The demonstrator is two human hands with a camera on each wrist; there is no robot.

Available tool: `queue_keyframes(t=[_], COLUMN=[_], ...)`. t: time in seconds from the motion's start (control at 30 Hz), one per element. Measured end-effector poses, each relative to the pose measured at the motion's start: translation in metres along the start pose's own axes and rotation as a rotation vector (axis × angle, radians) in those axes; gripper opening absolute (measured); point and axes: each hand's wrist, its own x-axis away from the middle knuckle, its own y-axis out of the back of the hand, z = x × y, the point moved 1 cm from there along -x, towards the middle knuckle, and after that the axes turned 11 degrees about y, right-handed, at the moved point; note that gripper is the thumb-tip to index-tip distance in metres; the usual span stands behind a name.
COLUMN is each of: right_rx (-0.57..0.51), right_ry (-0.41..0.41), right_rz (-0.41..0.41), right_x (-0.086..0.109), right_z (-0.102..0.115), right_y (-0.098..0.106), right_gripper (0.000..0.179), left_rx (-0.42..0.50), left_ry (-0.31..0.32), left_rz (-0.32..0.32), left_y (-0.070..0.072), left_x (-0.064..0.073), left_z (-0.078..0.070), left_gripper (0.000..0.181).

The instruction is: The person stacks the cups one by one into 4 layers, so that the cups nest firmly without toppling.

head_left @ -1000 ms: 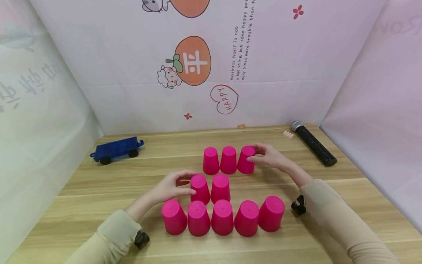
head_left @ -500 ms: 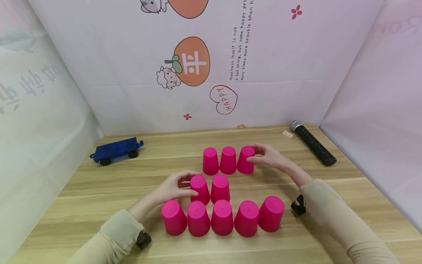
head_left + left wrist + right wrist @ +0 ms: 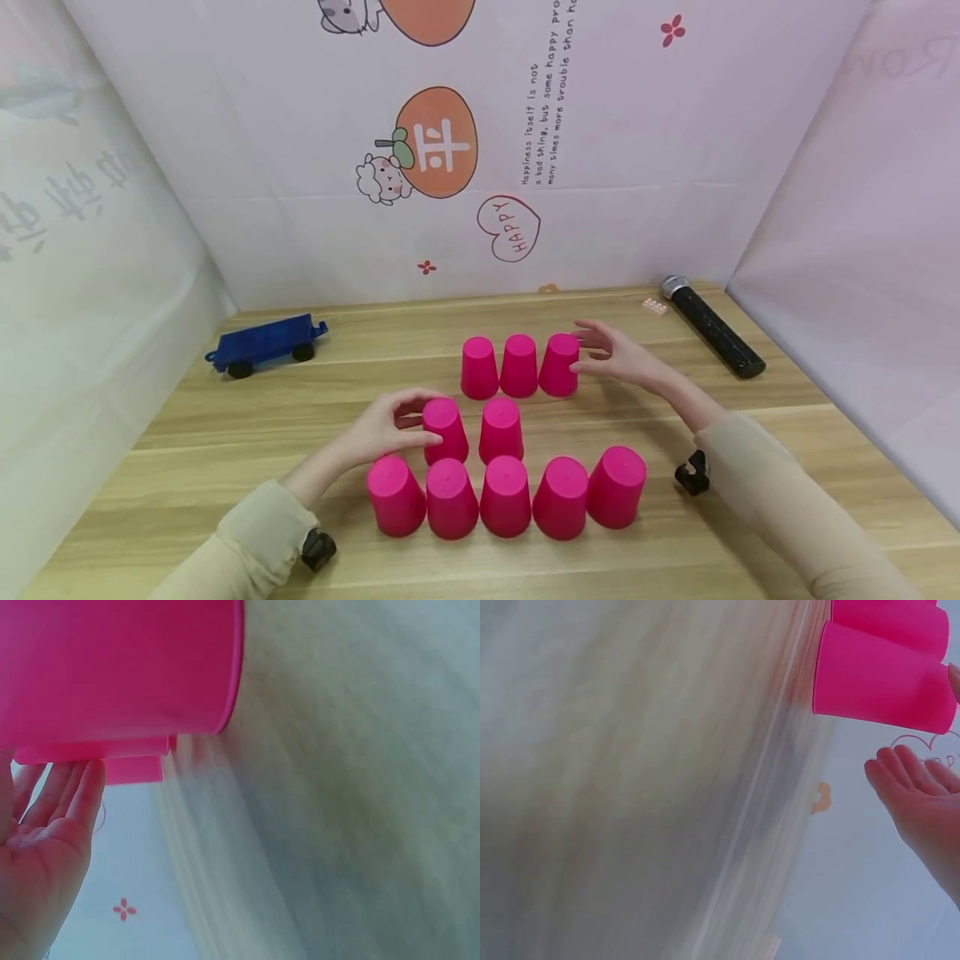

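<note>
Pink plastic cups stand upside down in three rows. My left hand (image 3: 386, 429) holds the left cup (image 3: 447, 433) of the middle row between thumb and fingers, with a narrow gap to its neighbour (image 3: 501, 429). In the left wrist view a large pink cup (image 3: 127, 667) covers part of the scene above the fingers (image 3: 88, 791). My right hand (image 3: 618, 354) is spread beside the right cup (image 3: 559, 367) of the back row. The right wrist view shows its fingers (image 3: 904, 769) apart from that cup (image 3: 885, 679).
Several pink cups (image 3: 506, 498) form the front row, closest to the person. A blue toy trailer (image 3: 266, 342) lies at the back left of the wooden table (image 3: 337, 575). At the back right are a black microphone (image 3: 712, 325) and a small pale toy brick (image 3: 655, 307). Printed cloth (image 3: 300, 167) walls the table.
My left hand has shifted the left middle-row cup slightly left, away from its neighbour. My right hand has loosened from the right back-row cup and drawn a little to the right.
</note>
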Motion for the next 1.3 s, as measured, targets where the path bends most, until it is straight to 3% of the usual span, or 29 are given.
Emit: queue_keyframes(t=[0.27,0.43,0.7,1.0,1.3], right_rx=[0.038,0.059,0.048,0.022,0.107], right_ry=[-0.003,-0.025,-0.042,-0.025,-0.129], right_rz=[-0.020,-0.039,-0.035,-0.078,-0.077], right_x=[0.033,0.051,0.076,0.110,0.138], right_z=[0.008,0.011,0.018,0.043,0.065], right_y=[0.009,0.015,0.017,0.018,0.012], right_gripper=[0.074,0.069,0.056,0.048,0.041], left_rx=[0.002,-0.003,-0.013,-0.043,-0.069], left_ry=[0.057,0.045,0.045,0.046,0.080], left_rz=[-0.078,-0.103,-0.152,-0.207,-0.246], left_y=[0.014,0.021,0.030,0.038,0.040], left_x=[0.008,0.009,0.002,-0.007,-0.016], left_z=[0.000,-0.002,0.003,0.004,0.006], left_gripper=[0.054,0.053,0.051,0.053,0.054])
